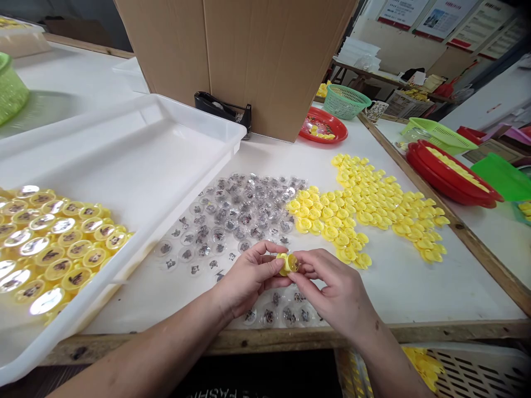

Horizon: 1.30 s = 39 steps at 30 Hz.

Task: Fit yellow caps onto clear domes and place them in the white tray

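My left hand (249, 276) pinches a small yellow plastic cup-shaped piece (284, 263) over the front of the table. The fingers of my right hand (334, 284) are closed at the right side of the same piece, where a round face with a dark print shows. Whether that face is a separate clear disc is too small to tell. Beyond my hands lie many clear printed discs (244, 202), with more beneath my wrists. To their right spreads a group of loose yellow pieces (373, 193).
A white tray (199, 124) on the left holds yellow pieces with printed round faces (58, 254). Behind stand a cardboard box (249, 61), a black tape dispenser (222, 108), a red plate (323, 127) and a green basket (346, 101). Wooden strips edge the table.
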{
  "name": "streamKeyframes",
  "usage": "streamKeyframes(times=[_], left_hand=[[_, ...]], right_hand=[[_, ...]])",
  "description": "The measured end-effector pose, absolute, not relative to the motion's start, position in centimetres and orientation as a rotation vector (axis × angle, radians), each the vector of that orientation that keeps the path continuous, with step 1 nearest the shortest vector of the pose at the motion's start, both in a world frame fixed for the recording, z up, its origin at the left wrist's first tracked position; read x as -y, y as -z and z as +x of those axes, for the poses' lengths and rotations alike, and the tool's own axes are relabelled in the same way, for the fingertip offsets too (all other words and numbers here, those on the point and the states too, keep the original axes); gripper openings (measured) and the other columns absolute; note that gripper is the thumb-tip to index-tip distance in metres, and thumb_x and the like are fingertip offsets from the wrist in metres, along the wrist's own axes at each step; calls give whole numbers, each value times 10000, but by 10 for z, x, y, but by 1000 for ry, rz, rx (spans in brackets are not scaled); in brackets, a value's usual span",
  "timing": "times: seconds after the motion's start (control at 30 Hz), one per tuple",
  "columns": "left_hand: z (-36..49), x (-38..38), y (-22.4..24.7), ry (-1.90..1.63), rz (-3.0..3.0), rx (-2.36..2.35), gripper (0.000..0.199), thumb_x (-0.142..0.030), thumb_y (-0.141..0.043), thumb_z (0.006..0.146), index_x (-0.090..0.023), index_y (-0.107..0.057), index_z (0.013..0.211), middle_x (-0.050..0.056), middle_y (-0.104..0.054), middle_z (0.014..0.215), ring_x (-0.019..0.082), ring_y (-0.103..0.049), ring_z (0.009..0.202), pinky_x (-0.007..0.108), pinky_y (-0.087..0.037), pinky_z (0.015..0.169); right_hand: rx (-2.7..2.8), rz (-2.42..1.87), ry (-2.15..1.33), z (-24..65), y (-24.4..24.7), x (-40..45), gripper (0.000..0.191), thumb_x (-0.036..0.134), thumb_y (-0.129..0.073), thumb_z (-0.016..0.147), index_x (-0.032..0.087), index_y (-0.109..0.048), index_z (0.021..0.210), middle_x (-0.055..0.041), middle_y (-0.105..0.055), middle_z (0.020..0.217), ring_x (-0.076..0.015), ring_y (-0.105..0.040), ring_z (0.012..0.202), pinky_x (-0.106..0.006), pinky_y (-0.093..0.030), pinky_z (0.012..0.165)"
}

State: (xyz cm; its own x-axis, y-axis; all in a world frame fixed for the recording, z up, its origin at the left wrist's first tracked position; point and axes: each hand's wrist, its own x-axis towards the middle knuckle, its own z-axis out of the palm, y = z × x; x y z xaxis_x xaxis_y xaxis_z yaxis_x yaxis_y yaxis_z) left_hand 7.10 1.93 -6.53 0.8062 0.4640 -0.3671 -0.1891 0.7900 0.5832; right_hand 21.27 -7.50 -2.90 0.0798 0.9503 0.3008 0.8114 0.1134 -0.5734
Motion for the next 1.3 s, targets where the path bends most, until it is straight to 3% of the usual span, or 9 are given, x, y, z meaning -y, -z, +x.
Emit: streamKeyframes(times=[0.53, 0.73, 0.83, 0.97, 1.07, 1.17, 1.3], left_hand=[[74, -13, 64, -478, 797, -560, 407, -372, -783, 652, -139, -580, 918, 41, -669, 827, 144, -627, 761, 292, -512, 736], [70, -12, 58, -454, 816, -507, 432, -386, -702, 747, -144, -521, 1057, 44, -643, 861, 162, -615, 838, 335, -491, 830], [70, -12, 57, -454, 881, -492, 421, -359, -691, 764, -149, -480, 1063, 53, -640, 854, 168, -616, 817, 328, -479, 804], [69, -14, 58, -447, 939, -520, 392, -341, -683, 772, -157, -454, 1032, 41, -633, 809, 158, -612, 761, 304, -474, 742], [68, -15, 60, -443, 1050, -492, 285, -318, -645, 803, -145, -507, 983, 64, -632, 897, 162, -602, 839, 304, -475, 786], [67, -15, 63, -484, 1220, -488, 233, -291, -605, 833, -155, -553, 1015, 65, -629, 981, 163, -606, 875, 309, -482, 810], [68, -15, 69, -579, 1543, -598, 268, -252, -594, 837, -194, -570, 1098, 55, -654, 1018, 174, -627, 880, 320, -500, 796]], right_hand=[[1784, -1738, -159, 207, 25, 74, 220, 140, -543, 866, 224, -597, 1061, -45, -642, 876, -171, -627, 762, -291, -535, 648], [1816, -1749, 22, 198, 30, 72, 209, 118, -496, 888, 179, -585, 1067, -73, -629, 851, -175, -619, 759, -298, -534, 663], [1778, -1764, 51, 194, 33, 72, 188, 114, -487, 891, 177, -595, 1031, -70, -624, 824, -176, -616, 742, -302, -527, 660], [1575, -1724, -233, 199, 37, 75, 169, 151, -601, 842, 209, -614, 1000, -39, -607, 867, -144, -601, 693, -271, -522, 639], [1330, -1653, -551, 209, 43, 77, 248, 210, -675, 796, 230, -613, 1035, -26, -593, 942, -136, -600, 715, -265, -527, 649], [1177, -1598, -792, 213, 49, 77, 175, 250, -661, 812, 219, -626, 981, -23, -626, 920, -156, -613, 786, -284, -524, 714], [1057, -1534, -837, 209, 55, 77, 165, 255, -674, 800, 210, -608, 943, -8, -659, 875, -154, -618, 785, -272, -513, 715]])
